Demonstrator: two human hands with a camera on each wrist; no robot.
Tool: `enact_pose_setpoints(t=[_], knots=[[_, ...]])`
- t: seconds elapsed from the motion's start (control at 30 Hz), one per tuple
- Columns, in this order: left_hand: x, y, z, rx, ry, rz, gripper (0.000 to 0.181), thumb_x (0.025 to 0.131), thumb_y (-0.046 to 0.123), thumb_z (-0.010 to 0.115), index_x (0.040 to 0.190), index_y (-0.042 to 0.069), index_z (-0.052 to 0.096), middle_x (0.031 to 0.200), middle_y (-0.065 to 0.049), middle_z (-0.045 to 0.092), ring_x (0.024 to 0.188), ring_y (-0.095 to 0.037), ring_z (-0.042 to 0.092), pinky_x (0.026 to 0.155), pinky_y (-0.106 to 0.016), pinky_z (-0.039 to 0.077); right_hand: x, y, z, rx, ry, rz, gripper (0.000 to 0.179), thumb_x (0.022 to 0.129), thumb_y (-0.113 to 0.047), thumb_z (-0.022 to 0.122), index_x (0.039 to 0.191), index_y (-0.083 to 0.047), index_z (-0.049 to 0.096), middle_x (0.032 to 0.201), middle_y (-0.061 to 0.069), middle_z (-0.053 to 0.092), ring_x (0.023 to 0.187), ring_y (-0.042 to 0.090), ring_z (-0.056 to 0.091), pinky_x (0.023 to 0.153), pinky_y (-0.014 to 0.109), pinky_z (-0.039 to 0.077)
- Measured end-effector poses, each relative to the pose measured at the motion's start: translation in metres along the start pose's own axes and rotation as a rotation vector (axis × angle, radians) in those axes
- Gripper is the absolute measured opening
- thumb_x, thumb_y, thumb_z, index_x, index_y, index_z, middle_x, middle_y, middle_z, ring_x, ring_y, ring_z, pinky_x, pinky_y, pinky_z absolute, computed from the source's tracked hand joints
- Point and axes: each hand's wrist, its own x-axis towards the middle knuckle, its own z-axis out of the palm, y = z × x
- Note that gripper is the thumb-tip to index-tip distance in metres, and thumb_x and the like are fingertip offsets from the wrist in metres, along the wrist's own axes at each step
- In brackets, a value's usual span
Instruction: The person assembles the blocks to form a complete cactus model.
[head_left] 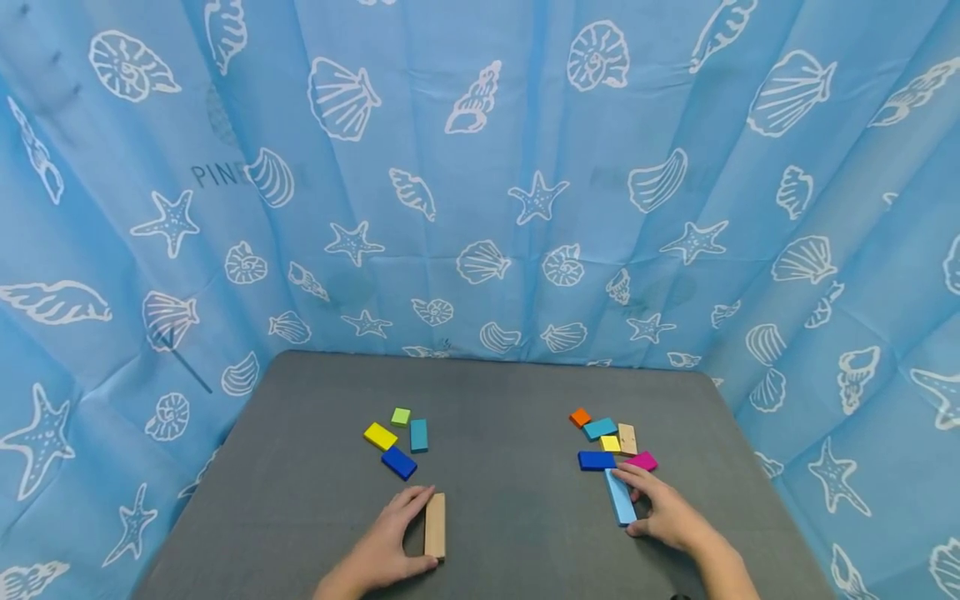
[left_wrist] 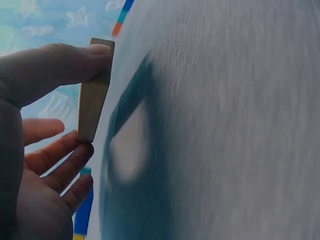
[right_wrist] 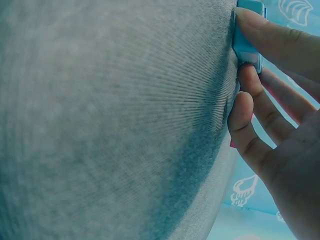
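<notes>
My left hand (head_left: 386,542) grips a long plain wooden block (head_left: 435,526) by its two ends, thumb at the near end and fingertips at the far one. In the left wrist view the same wooden block (left_wrist: 94,107) spans from thumb to fingers, close to the table. On the right side, my right hand (head_left: 667,508) pinches a light blue block (head_left: 619,497) lengthwise between thumb and fingers. The light blue block's far end is close to a dark blue block (head_left: 596,461) and a magenta block (head_left: 642,461). The right wrist view shows the thumb on the light blue block (right_wrist: 246,47).
Beyond my left hand lie yellow (head_left: 380,436), green (head_left: 401,417), teal (head_left: 418,435) and blue (head_left: 399,462) blocks. The right cluster also has orange (head_left: 580,417), teal (head_left: 600,429), yellow (head_left: 611,444) and wooden (head_left: 627,438) blocks. A shell-patterned curtain (head_left: 480,208) borders the grey table (head_left: 510,417).
</notes>
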Motion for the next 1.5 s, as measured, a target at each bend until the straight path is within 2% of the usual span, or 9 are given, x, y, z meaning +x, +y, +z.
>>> enact_pose_setpoints(t=[0.3,0.47,0.63,0.83,0.97,1.07,1.2,1.33,1.5], knots=[[0.018,0.022,0.026,0.038,-0.066,0.050,0.088,0.084,0.057,0.076,0.154,0.016,0.044,0.148,0.000,0.043,0.133,-0.025,0.044,0.104,-0.048,0.046,-0.001,0.000,-0.003,0.034,-0.012,-0.047,0.084,0.070,-0.002,0.089,0.144,0.002,0.051,0.148,0.023,0.040,0.092,0.018,0.050,0.060,0.024,0.045],[0.028,0.036,0.041,0.038,-0.111,0.084,0.085,0.085,0.058,0.074,0.154,0.018,0.044,0.147,0.001,0.042,0.130,-0.022,0.044,0.102,-0.045,0.047,0.001,-0.004,-0.003,0.018,-0.012,-0.023,0.084,0.070,-0.004,0.090,0.145,0.001,0.051,0.151,0.023,0.038,0.088,0.017,0.048,0.060,0.024,0.044],[0.035,0.050,0.054,0.060,-0.146,0.085,0.084,0.085,0.052,0.078,0.153,0.017,0.044,0.147,0.001,0.042,0.130,-0.021,0.045,0.102,-0.044,0.047,0.003,-0.009,-0.003,-0.007,0.001,0.012,0.085,0.068,-0.006,0.091,0.144,0.001,0.053,0.146,0.020,0.043,0.089,0.019,0.049,0.061,0.024,0.042],[0.041,0.063,0.064,0.069,-0.206,0.023,0.083,0.083,0.049,0.080,0.153,0.021,0.045,0.147,0.005,0.042,0.129,-0.016,0.044,0.104,-0.041,0.047,0.005,-0.008,-0.001,-0.021,0.012,0.039,0.086,0.067,-0.010,0.093,0.142,0.003,0.053,0.140,0.018,0.045,0.087,0.020,0.050,0.064,0.024,0.041],[0.043,0.067,0.069,0.106,-0.197,0.076,0.083,0.084,0.049,0.080,0.153,0.018,0.045,0.146,0.003,0.043,0.129,-0.017,0.045,0.104,-0.042,0.047,0.004,-0.006,0.000,-0.013,0.007,0.053,0.089,0.067,-0.013,0.093,0.144,0.004,0.051,0.135,0.017,0.047,0.085,0.020,0.051,0.064,0.024,0.044],[0.044,0.069,0.073,0.118,-0.196,0.088,0.083,0.084,0.047,0.080,0.153,0.017,0.044,0.146,0.003,0.043,0.130,-0.017,0.044,0.105,-0.042,0.046,0.003,-0.003,0.000,-0.009,-0.001,0.041,0.091,0.067,-0.016,0.094,0.145,0.004,0.050,0.133,0.016,0.048,0.087,0.020,0.051,0.065,0.024,0.045],[0.045,0.067,0.079,0.089,-0.203,0.040,0.086,0.082,0.049,0.081,0.154,0.022,0.042,0.147,0.005,0.041,0.131,-0.017,0.043,0.106,-0.042,0.046,0.002,-0.003,0.001,-0.015,0.000,0.031,0.093,0.067,-0.022,0.095,0.145,0.003,0.050,0.135,0.015,0.048,0.091,0.021,0.052,0.068,0.026,0.047],[0.041,0.060,0.081,0.045,-0.176,0.041,0.089,0.081,0.052,0.081,0.154,0.020,0.042,0.144,0.002,0.041,0.128,-0.018,0.043,0.103,-0.037,0.048,0.001,-0.009,0.003,-0.020,0.017,0.026,0.093,0.066,-0.025,0.095,0.144,0.002,0.052,0.138,0.015,0.047,0.106,0.027,0.057,0.081,0.037,0.057],[0.037,0.060,0.080,0.022,-0.150,0.053,0.088,0.081,0.052,0.081,0.152,0.016,0.045,0.138,0.001,0.043,0.124,-0.018,0.044,0.101,-0.037,0.048,0.002,-0.023,0.006,-0.010,0.053,0.038,0.094,0.066,-0.029,0.095,0.144,-0.001,0.053,0.142,0.013,0.047,0.121,0.033,0.055,0.094,0.048,0.055]])
